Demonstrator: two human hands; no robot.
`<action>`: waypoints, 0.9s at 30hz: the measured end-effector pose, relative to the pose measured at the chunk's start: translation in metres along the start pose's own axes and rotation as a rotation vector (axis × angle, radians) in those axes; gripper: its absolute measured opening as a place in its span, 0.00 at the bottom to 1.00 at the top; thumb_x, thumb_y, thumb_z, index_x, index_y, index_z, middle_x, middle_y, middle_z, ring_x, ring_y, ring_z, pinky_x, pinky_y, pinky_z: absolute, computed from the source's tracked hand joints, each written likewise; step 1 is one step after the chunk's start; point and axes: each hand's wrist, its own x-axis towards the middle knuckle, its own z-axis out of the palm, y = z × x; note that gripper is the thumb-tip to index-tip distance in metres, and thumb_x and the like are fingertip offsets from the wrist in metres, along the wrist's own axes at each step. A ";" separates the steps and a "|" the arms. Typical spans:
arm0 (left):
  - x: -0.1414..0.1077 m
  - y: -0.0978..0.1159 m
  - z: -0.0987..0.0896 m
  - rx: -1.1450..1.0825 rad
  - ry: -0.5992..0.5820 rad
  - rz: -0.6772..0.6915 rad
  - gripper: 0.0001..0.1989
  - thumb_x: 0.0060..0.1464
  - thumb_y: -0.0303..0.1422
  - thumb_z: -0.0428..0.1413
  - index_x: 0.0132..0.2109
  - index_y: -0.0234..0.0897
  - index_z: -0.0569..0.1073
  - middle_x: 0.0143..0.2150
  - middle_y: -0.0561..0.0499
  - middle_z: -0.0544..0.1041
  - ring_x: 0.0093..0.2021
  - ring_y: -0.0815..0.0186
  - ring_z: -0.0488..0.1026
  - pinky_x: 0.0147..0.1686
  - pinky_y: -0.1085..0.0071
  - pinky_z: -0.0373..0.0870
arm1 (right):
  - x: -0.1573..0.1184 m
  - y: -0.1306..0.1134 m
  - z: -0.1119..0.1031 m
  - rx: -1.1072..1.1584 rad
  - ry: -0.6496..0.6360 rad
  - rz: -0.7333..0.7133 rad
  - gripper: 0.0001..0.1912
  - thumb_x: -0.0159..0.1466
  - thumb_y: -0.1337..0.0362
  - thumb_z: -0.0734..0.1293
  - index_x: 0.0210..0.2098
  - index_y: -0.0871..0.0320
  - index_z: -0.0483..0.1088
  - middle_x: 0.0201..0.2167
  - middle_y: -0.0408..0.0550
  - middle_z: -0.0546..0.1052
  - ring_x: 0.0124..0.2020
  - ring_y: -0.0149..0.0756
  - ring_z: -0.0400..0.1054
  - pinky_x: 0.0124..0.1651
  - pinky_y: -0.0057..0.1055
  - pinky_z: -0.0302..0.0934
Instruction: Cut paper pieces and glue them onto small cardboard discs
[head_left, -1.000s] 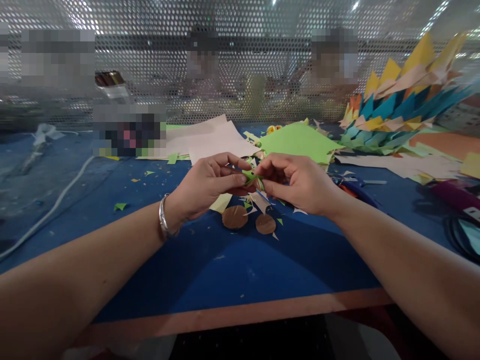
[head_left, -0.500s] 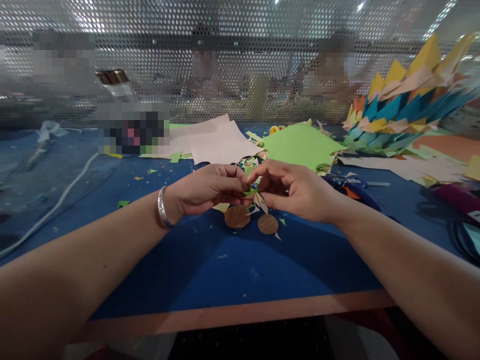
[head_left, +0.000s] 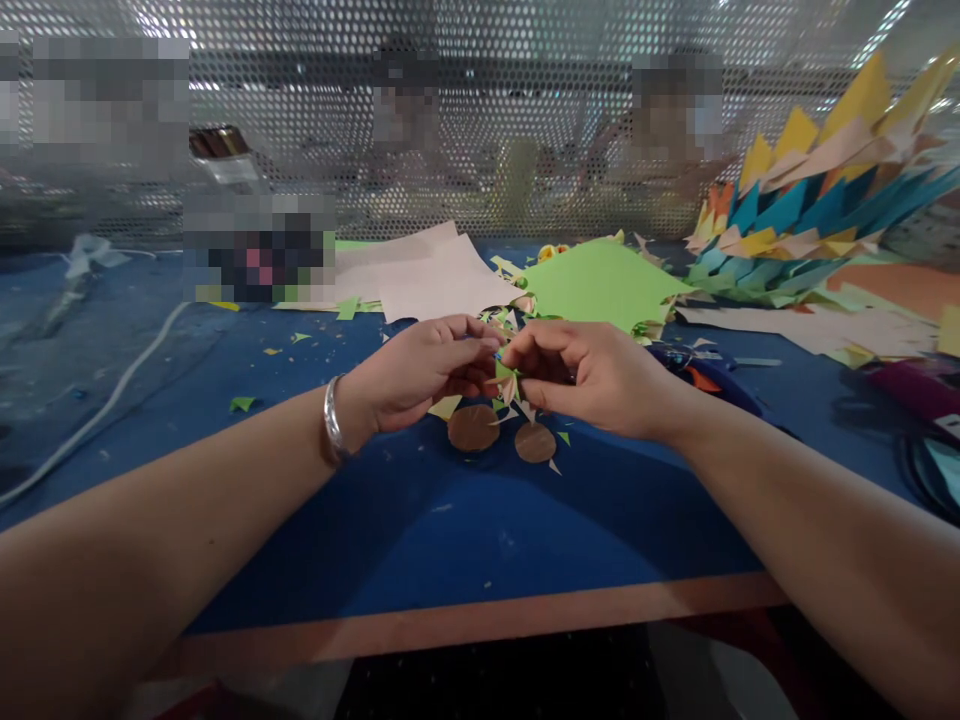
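Over the blue table, my left hand [head_left: 442, 368] and my right hand [head_left: 581, 370] meet fingertip to fingertip. Between them is a small green and pale pink paper piece [head_left: 508, 380], like a little folded paper flower. Both hands pinch it, and the fingers partly hide its shape. A silver bangle circles my left wrist. Just below the fingers lie a larger brown cardboard disc [head_left: 474, 428] and a smaller cardboard disc [head_left: 535, 443], flat on the table. Paper scraps are scattered around them.
Behind my hands lie pale pink paper [head_left: 442, 275] and green paper [head_left: 600, 285]. Scissors [head_left: 705, 375] are right of my hand. A spiky paper model [head_left: 810, 215] stands at back right, a white cable [head_left: 135, 385] runs left. People sit beyond the perforated metal screen [head_left: 480, 120].
The paper piece has turned between my fingers, and more of its green and pink side shows. My left fingertips have shifted slightly up. The discs lie where they were.
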 end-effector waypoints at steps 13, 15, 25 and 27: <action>-0.029 0.001 0.008 0.741 0.313 0.821 0.07 0.55 0.25 0.54 0.35 0.39 0.76 0.37 0.48 0.77 0.37 0.64 0.73 0.35 0.68 0.71 | 0.005 0.000 -0.007 0.055 0.211 0.033 0.06 0.59 0.68 0.70 0.34 0.59 0.67 0.23 0.38 0.68 0.24 0.26 0.62 0.26 0.26 0.57; -0.031 0.002 0.011 0.769 0.296 0.764 0.07 0.56 0.26 0.54 0.36 0.40 0.77 0.38 0.47 0.77 0.37 0.63 0.72 0.35 0.67 0.71 | 0.005 0.000 -0.007 0.052 0.216 0.039 0.06 0.59 0.68 0.70 0.34 0.59 0.68 0.23 0.38 0.68 0.24 0.26 0.63 0.26 0.26 0.57; -0.029 0.002 0.008 0.796 0.286 0.714 0.07 0.56 0.28 0.54 0.37 0.41 0.78 0.39 0.47 0.77 0.37 0.63 0.73 0.34 0.68 0.70 | 0.005 0.001 -0.008 0.026 0.216 0.031 0.06 0.59 0.67 0.70 0.35 0.60 0.69 0.22 0.38 0.68 0.23 0.25 0.62 0.25 0.26 0.56; -0.029 0.003 0.009 0.798 0.283 0.710 0.08 0.57 0.28 0.54 0.38 0.41 0.78 0.39 0.47 0.77 0.38 0.63 0.73 0.34 0.68 0.70 | 0.005 0.002 -0.008 0.026 0.216 0.026 0.06 0.59 0.67 0.70 0.35 0.60 0.69 0.22 0.38 0.68 0.23 0.26 0.62 0.25 0.26 0.56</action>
